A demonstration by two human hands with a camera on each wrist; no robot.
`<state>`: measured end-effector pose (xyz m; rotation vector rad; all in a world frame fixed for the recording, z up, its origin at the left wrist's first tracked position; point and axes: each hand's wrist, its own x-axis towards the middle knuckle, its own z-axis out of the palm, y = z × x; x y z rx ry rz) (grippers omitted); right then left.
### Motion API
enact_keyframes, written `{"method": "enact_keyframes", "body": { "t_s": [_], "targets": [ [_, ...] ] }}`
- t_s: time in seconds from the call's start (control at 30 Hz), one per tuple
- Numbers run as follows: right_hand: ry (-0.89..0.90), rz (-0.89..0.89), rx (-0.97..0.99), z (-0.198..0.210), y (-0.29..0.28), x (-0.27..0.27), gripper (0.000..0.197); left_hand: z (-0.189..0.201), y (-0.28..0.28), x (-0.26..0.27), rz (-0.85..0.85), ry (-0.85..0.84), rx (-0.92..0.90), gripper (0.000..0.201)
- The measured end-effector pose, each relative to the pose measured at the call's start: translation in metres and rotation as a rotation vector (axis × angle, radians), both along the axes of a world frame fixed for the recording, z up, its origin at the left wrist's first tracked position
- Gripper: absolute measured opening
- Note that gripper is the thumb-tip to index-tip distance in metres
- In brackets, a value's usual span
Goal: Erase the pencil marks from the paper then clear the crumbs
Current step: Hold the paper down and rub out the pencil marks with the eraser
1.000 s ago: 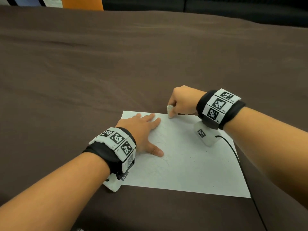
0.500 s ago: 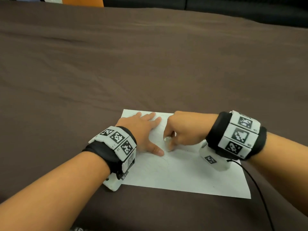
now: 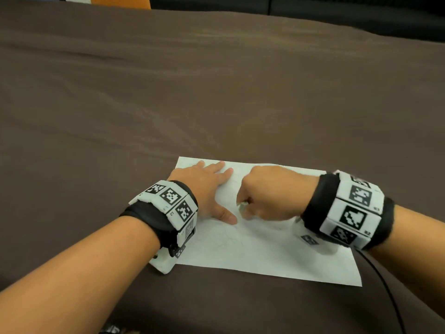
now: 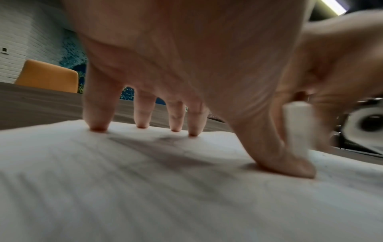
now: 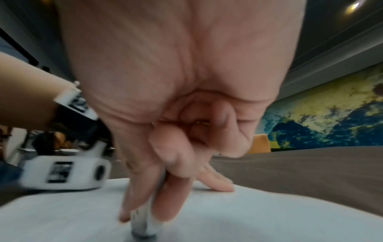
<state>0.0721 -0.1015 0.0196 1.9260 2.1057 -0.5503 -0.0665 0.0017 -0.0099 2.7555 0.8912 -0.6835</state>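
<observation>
A white sheet of paper (image 3: 269, 251) with faint pencil marks lies on the brown table. My left hand (image 3: 207, 186) lies flat on the sheet's left part, its fingertips (image 4: 97, 127) and thumb spread and pressing down. My right hand (image 3: 267, 196) pinches a small white eraser (image 4: 296, 127) upright between thumb and fingers. The eraser's lower end (image 5: 145, 229) touches the paper just right of my left thumb (image 3: 226, 214). In the head view the curled fingers hide most of the eraser. A few dark specks lie on the paper to the right.
Brown tablecloth (image 3: 216, 92) covers the table all around the sheet. An orange chair back (image 3: 120, 2) stands past the far edge at the left. A black cable (image 3: 390, 292) trails from my right wrist over the table's near right part.
My right hand has come from the sheet's far edge down to its middle, beside my left thumb, with the eraser in it. My left hand has stayed in place.
</observation>
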Motion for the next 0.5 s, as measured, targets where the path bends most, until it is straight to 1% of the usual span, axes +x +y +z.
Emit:
{"method": "enact_keyframes", "body": {
  "t_s": [0.1,0.17,0.23,0.33,0.4,0.43,0.5],
  "targets": [
    [0.041,0.048,-0.07,0.003,-0.01,-0.006,0.022,-0.001,0.0,0.0,-0.013,-0.013,0.01,0.117],
    [0.078,0.003,-0.086,0.004,-0.002,0.0,0.019,0.0,-0.001,-0.001,-0.001,-0.013,0.008,0.117],
    [0.076,-0.065,-0.053,0.004,0.016,0.013,0.018,0.002,-0.002,-0.001,0.004,-0.013,0.008,0.116],
    [0.032,-0.193,0.041,0.006,0.041,0.033,0.012,0.003,-0.002,-0.001,0.003,-0.012,0.008,0.116],
    [0.008,-0.255,0.075,0.006,0.048,0.039,0.015,0.004,-0.002,0.0,0.001,-0.006,0.013,0.115],
    [-0.012,-0.25,0.085,0.005,0.047,0.038,0.018,0.004,-0.002,0.0,0.0,-0.005,0.016,0.115],
    [-0.065,-0.185,0.104,0.003,0.037,0.026,0.022,0.003,-0.001,0.0,0.003,-0.011,0.015,0.115]
  ]
}}
